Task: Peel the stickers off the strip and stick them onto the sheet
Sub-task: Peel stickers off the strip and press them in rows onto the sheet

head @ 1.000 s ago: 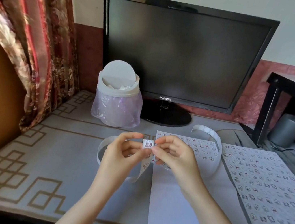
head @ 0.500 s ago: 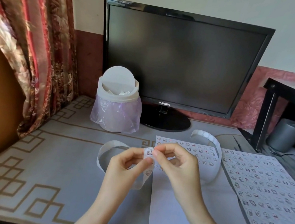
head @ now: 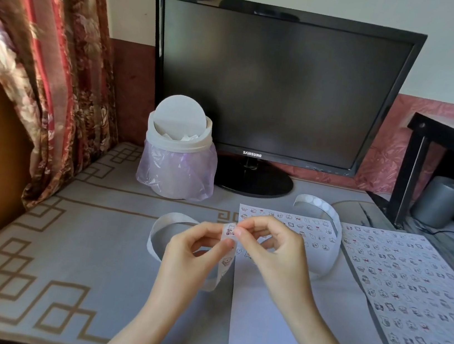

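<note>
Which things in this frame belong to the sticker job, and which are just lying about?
Job: strip, held by left hand; sticker, pinched by right hand; partly filled sheet; full sheet on the right.
Lying about: monitor; bin; curtain.

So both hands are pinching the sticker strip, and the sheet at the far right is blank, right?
Not quite. The left hand and right hand do pinch the strip, but the far-right sheet is covered with rows of stickers, as the head view shows.
</note>
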A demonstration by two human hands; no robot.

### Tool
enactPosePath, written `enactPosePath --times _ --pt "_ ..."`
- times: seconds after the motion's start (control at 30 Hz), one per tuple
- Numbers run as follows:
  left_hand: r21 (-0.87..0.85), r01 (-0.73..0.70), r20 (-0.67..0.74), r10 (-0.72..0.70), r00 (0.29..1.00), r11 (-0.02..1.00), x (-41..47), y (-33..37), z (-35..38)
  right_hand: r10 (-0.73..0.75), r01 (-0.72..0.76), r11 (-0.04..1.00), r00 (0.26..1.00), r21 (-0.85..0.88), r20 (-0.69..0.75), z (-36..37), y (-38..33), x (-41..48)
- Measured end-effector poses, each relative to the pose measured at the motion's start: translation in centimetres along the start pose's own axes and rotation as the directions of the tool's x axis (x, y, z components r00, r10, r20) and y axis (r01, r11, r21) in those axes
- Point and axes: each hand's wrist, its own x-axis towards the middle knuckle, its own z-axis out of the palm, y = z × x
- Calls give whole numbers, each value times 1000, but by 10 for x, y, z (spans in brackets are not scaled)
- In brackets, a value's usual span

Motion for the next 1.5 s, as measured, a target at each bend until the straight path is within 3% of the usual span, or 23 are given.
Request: enactPosePath --times 0.3,0.73,1.03,1.3,1.5 --pt "128 -62 -27 66 997 990 1 -4 4 -7 5 999 999 -35 -35 1 4 -1" --pt "162 -125 -100 142 985 979 2 -12 15 65 -64 998 994 11 -89 4 15 1" --pt "159 -116 -97 132 986 981 3 -14 17 197 -197 975 980 102 9 0 18 5" --pt "194 -75 -84 92 992 978 6 -17 18 165 -166 985 986 54 23 -9 18 8" --pt "367 -136 -35 159 987 920 14 -14 20 182 -181 982 983 58 -16 -16 22 6"
